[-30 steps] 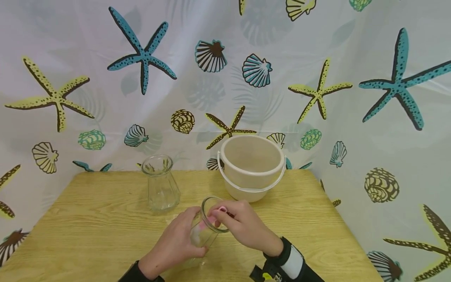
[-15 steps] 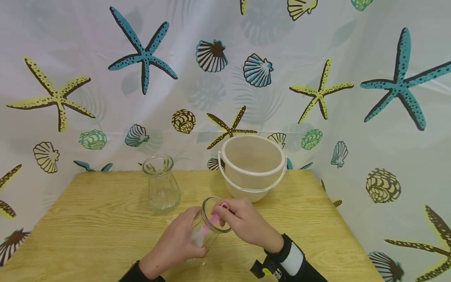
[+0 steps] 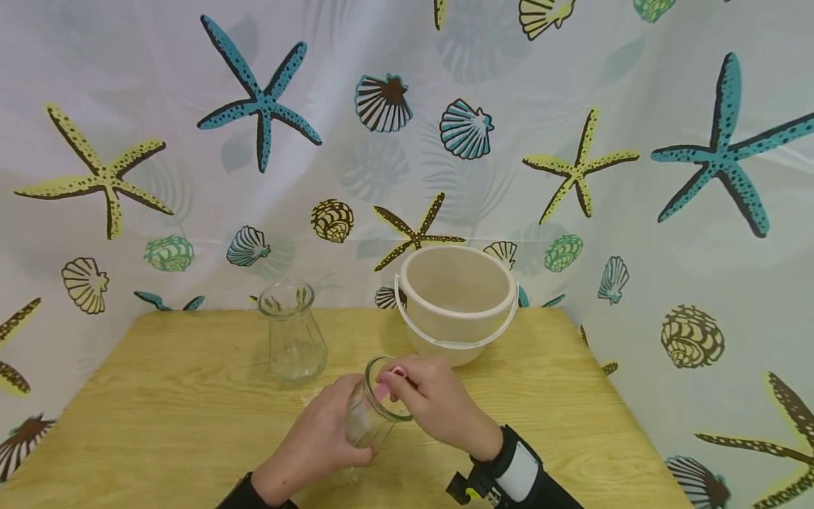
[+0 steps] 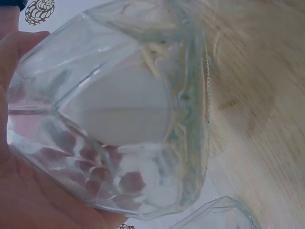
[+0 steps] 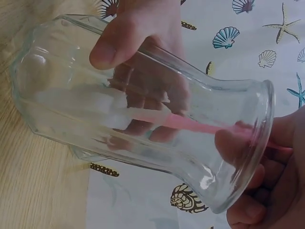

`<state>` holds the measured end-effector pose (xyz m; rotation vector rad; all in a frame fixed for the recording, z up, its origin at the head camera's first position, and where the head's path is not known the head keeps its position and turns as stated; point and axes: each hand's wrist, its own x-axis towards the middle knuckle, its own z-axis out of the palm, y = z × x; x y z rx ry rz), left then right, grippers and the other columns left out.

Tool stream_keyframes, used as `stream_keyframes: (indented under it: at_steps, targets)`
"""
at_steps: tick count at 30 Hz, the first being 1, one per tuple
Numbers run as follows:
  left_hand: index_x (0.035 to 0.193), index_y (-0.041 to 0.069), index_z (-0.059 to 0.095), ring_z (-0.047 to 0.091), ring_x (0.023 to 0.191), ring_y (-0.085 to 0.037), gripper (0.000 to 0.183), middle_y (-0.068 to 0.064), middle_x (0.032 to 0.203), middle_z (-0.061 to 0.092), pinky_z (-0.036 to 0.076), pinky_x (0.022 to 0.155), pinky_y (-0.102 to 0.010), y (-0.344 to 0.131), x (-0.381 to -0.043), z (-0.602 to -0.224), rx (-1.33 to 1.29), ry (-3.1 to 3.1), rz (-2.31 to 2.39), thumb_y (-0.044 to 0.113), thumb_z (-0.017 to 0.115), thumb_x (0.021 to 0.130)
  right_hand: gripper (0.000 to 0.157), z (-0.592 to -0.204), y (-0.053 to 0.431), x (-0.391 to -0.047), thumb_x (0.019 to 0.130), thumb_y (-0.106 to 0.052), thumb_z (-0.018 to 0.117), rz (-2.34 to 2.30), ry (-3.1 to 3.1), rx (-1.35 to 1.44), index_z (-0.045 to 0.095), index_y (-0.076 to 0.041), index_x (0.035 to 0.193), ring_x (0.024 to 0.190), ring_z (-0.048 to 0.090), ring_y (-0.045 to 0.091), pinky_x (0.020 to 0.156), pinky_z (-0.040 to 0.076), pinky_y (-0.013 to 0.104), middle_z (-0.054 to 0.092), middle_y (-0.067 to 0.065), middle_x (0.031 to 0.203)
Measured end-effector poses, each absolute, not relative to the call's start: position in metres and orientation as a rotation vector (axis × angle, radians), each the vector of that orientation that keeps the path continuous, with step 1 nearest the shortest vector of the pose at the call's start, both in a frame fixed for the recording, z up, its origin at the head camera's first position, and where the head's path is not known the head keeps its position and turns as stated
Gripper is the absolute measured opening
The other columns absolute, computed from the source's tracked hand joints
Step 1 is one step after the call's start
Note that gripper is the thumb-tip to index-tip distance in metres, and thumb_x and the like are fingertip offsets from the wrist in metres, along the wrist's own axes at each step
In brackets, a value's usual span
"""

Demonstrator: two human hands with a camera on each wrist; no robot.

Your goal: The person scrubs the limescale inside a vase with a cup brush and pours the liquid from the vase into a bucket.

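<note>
A clear faceted glass jar (image 3: 364, 423) is tilted over the table, its round mouth facing up and to the right. My left hand (image 3: 324, 431) grips its body from the left, thumb and fingers spread round the glass. At the mouth, my right hand (image 3: 432, 403) pinches the pink handle of a bottle brush (image 5: 200, 126), fingertips partly inside the rim. The white brush head (image 5: 95, 107) lies deep in the jar, close to its base. In the left wrist view that white head (image 4: 119, 105) shows through the glass bottom.
A second glass jar (image 3: 297, 346) stands upright at the back left of the wooden table (image 3: 159, 417). Behind my right hand is a cream bucket (image 3: 439, 339) with its handle lowered at the front. A shell-and-starfish curtain (image 3: 381, 170) hangs behind.
The brush was drawn partly outward half a second ago and is now pushed deeper into the jar. My right hand has shifted slightly left with it; the left hand keeps its hold.
</note>
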<state>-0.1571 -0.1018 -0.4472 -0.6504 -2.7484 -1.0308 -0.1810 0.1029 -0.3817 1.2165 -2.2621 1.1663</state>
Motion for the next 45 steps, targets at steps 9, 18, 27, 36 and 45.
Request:
stream_keyframes:
  at_steps: [9,18,27,36,45]
  targets:
    - [0.13,0.018,0.045,0.047,0.086,-0.008,0.084,0.01,0.107,0.053,0.046,0.068,-0.032,-0.1,-0.157,-0.448,-0.651,-2.755,-0.994,0.041,0.083,0.058,0.015,-0.354,0.103,-0.161,0.092,0.005,0.055,1.352,-2.237,1.294,0.068,0.0,0.086,0.06,0.054,0.012,0.053,0.046,0.018,0.063,0.011,0.069]
    - [0.13,0.017,0.047,0.047,0.094,-0.007,0.087,0.01,0.111,0.053,0.047,0.079,-0.037,-0.099,-0.158,-0.448,-0.647,-2.725,-0.997,0.041,0.084,0.055,0.019,-0.375,0.113,-0.174,0.096,-0.001,0.051,1.521,-2.257,1.348,0.069,-0.007,0.094,0.066,0.054,0.012,0.056,0.048,0.025,0.065,0.006,0.076]
    - [0.131,0.016,0.045,0.047,0.091,-0.009,0.088,0.008,0.112,0.053,0.046,0.076,-0.037,-0.099,-0.158,-0.448,-0.638,-2.75,-0.993,0.04,0.085,0.057,0.022,-0.384,0.119,-0.18,0.1,-0.009,0.048,1.543,-2.363,1.282,0.068,-0.011,0.091,0.062,0.053,0.01,0.052,0.043,0.023,0.064,0.003,0.071]
    - [0.13,0.017,0.046,0.047,0.091,-0.007,0.087,0.009,0.111,0.053,0.047,0.073,-0.033,-0.099,-0.158,-0.447,-0.644,-2.741,-0.984,0.042,0.084,0.056,0.019,-0.36,0.114,-0.168,0.096,0.0,0.051,1.425,-2.351,1.215,0.067,-0.001,0.086,0.053,0.047,0.01,0.047,0.038,0.019,0.06,0.01,0.062]
    - [0.129,0.016,0.047,0.047,0.09,-0.008,0.086,0.009,0.11,0.053,0.047,0.071,-0.033,-0.101,-0.157,-0.447,-0.636,-2.729,-1.031,0.041,0.085,0.056,0.021,-0.385,0.114,-0.183,0.099,-0.02,0.053,1.191,-2.341,1.129,0.069,-0.013,0.087,0.053,0.044,0.003,0.045,0.04,0.02,0.059,-0.001,0.065]
